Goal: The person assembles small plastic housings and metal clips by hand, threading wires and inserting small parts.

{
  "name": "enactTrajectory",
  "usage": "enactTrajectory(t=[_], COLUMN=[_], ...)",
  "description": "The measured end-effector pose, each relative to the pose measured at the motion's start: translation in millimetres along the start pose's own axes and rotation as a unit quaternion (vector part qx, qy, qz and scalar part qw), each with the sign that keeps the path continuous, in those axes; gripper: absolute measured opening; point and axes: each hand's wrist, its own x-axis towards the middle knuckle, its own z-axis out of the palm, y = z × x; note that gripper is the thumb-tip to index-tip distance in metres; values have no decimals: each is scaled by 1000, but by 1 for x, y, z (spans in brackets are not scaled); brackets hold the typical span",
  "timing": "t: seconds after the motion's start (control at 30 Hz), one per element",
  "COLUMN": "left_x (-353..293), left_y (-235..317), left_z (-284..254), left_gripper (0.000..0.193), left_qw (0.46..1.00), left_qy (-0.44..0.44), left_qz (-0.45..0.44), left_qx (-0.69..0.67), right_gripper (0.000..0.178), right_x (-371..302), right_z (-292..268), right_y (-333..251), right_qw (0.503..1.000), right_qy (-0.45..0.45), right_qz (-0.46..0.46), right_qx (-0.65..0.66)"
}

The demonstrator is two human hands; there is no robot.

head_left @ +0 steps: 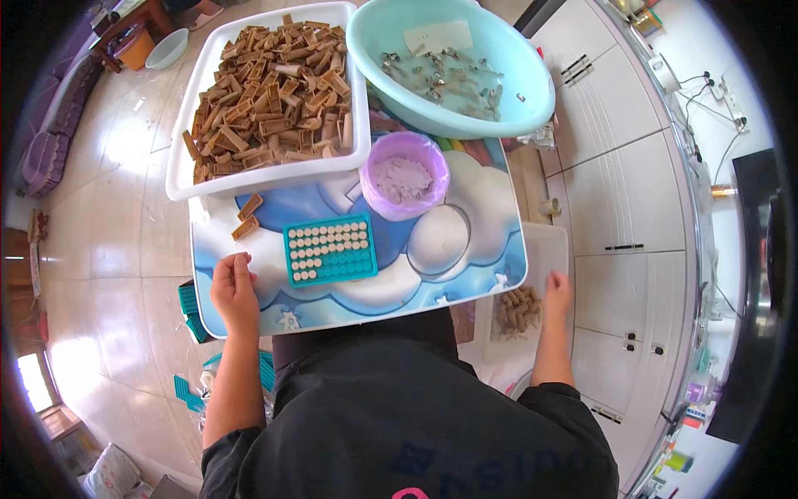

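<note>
My left hand point(233, 287) is at the left edge of the small cloud-patterned table point(349, 309). Its fingers are curled together, and whatever they may hold is hidden. Two loose brown half-shell pieces point(246, 227) lie just beyond it. A teal tray point(373, 274) with rows of round cream pieces stands to its right; the front rows are partly unfilled. Off the table's right side, my right hand point(558, 293) is closed beside a clear plastic bin point(553, 241). Brown tube-like pieces point(519, 311) lie in that bin. I cannot make out anything in the right fingers.
A white tub point(177, 179) heaped with brown half-shells stands at the back left. Beside it are a light-blue basin point(366, 50) holding small metal parts and a purple-lined bowl point(371, 185) of pale powder. White cabinets point(628, 200) line the right; more teal trays point(189, 309) sit below left.
</note>
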Motion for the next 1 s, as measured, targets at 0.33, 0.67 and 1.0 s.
enactTrajectory(t=[0.33,0.67,1.0], left_x=[-5,-3,-2], left_y=[7,8,13], left_z=[5,7,12], left_gripper=[13,11,10], left_qw=[996,993,989], left_qy=[2,3,6], left_qz=[23,16,41], left_qx=[86,116,141], right_gripper=[38,30,66], right_x=[2,62,188], right_z=[40,7,139], right_y=[-331,-426,-487], right_qw=[878,846,800], right_qy=[-314,-472,-371], right_qz=[-259,-232,-429], right_qx=[251,88,-195])
